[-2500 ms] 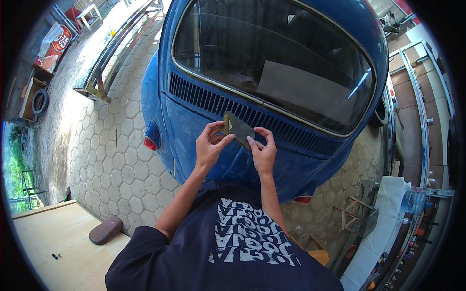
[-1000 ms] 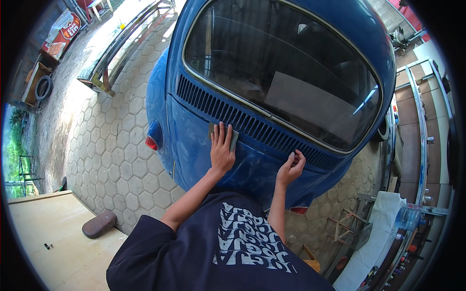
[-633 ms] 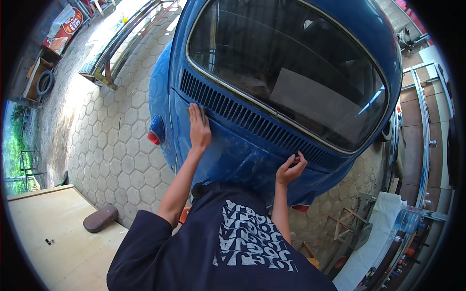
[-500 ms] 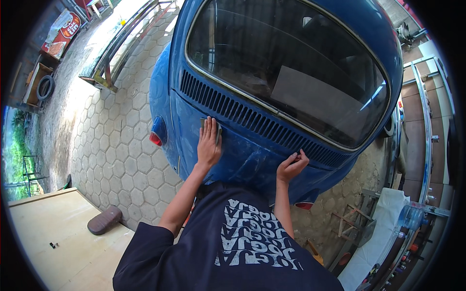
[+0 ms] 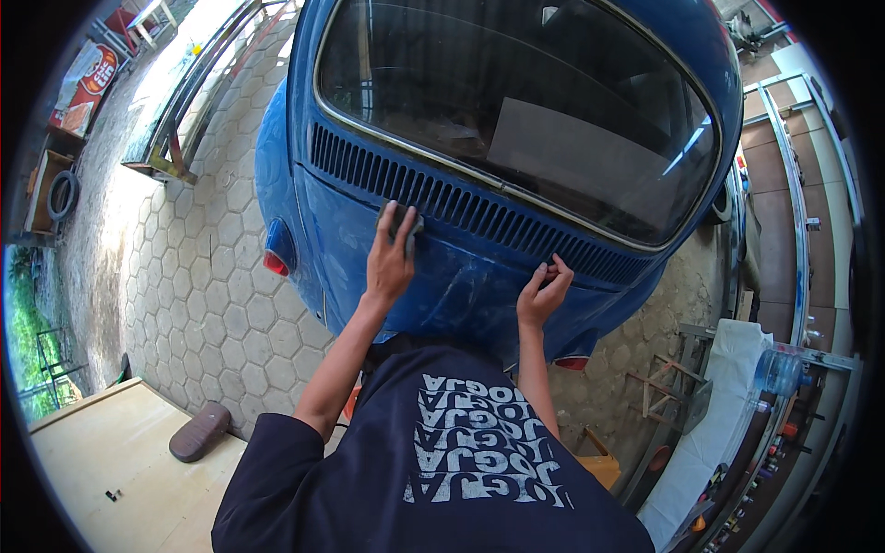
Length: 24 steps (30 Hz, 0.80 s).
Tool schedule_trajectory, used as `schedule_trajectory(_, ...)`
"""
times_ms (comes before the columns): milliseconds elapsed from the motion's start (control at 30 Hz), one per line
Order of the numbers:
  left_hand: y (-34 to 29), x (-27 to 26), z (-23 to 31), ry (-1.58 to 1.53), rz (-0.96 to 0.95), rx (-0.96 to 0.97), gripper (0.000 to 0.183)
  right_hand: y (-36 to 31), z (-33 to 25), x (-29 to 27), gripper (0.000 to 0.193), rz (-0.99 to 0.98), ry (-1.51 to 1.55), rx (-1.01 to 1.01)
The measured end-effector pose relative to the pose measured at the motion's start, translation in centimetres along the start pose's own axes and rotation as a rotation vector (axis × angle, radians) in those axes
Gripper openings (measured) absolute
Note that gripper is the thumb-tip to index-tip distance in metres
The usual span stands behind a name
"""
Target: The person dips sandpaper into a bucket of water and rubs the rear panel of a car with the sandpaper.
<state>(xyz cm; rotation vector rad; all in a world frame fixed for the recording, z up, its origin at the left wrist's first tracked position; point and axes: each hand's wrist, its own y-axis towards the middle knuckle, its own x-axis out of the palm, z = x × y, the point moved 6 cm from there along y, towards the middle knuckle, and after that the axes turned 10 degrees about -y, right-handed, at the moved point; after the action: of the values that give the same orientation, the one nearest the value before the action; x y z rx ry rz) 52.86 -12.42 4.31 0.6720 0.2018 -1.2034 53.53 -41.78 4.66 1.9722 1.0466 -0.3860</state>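
Observation:
A blue rounded car (image 5: 442, 304) stands in front of me, its sloping rear lid marked with pale, cloudy smears. My left hand (image 5: 390, 263) grips a small grey-green pad (image 5: 402, 219) against the lid, just below the row of vent slots (image 5: 461, 205). What the pad is made of is too small to tell. My right hand (image 5: 546, 293) is by the right end of the slots, its fingers loosely bent and partly apart, with nothing visible in them. Whether its fingertips touch the paint, I cannot tell.
The rear window (image 5: 424, 83) lies above the slots. Red tail lights (image 5: 276, 263) project from the fenders. To my left, a wooden board (image 5: 120, 470) carries a brown cushion-like block (image 5: 200, 432). A water bottle (image 5: 779, 370) and metal frames stand on the right.
My left hand has shifted up toward the slots with the pad, its fingers going from flat to bent around it. My right hand's fingers have loosened. The whole view has swung slightly.

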Motion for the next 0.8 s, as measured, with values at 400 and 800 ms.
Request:
schedule_trajectory(400, -0.3, -0.2, 0.8, 0.277, -0.069, 0.324, 0.055, 0.2, -0.6, -0.6, 0.022, -0.011, -0.005, 0.034)
schedule_trajectory(800, -2.0, 2.0, 5.2, 0.151, -0.321, 0.298, 0.057, -0.7, -9.3, 0.5, 0.015, -0.399, 0.211, 0.091)
